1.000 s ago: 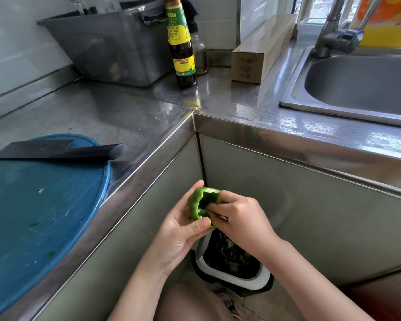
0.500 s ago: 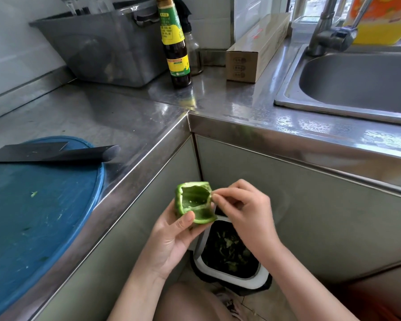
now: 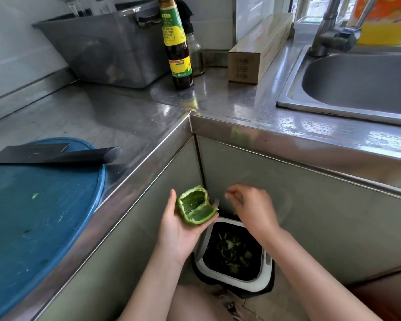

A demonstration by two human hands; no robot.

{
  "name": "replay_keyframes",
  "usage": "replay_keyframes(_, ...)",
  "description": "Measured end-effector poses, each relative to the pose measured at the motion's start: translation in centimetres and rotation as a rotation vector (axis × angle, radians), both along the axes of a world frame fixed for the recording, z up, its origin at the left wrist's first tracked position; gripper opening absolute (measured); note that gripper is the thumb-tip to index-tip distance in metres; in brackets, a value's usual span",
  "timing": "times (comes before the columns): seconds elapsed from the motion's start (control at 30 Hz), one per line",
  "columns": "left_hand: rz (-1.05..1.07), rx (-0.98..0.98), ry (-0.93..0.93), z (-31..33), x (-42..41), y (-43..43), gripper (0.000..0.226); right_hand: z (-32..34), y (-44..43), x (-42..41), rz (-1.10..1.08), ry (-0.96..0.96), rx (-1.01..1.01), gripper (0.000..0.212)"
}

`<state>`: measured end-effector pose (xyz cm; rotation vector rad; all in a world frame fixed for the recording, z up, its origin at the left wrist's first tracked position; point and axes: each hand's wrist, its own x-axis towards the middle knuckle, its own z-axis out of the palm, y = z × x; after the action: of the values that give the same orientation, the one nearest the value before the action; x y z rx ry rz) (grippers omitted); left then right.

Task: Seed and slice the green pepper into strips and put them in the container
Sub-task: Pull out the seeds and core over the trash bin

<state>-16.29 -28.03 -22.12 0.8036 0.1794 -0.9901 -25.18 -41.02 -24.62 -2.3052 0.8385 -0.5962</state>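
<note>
The L-shaped stainless-steel countertop (image 3: 107, 112) carries the following items. A round blue cutting board (image 3: 33, 216) lies at the left front edge. A grey plastic tub (image 3: 107, 49) stands at the rear edge. In the inner corner, a dark sauce bottle (image 3: 177, 47) stands upright, with a small glass bottle (image 3: 196, 54) just behind it. A long cardboard box (image 3: 257, 52) lies near the sink (image 3: 287, 89), which is recessed at the right end.

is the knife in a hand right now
No, the knife lies on the blue cutting board while the left hand holds the pepper.
</note>
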Motion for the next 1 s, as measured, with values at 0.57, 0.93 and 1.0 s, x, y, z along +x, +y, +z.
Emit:
replay_keyframes(0.57,0.069,0.026,0.063,-0.4,-0.4,-1.3,0.027,0.8,1.3,0.1,0.302,-0.050,-0.157,0.043)
replay_keyframes(0.93,-0.077,-0.001,-0.011,0.0,-0.6,-0.4,0.027,0.8,2.3,0.2,0.352,0.294,-0.623,0.061)
replay_keyframes(1.0,-0.091,-0.015,-0.012,0.0,-0.5,0.0,0.029,0.7,2.3,0.2,0.345,0.258,-0.641,0.058)
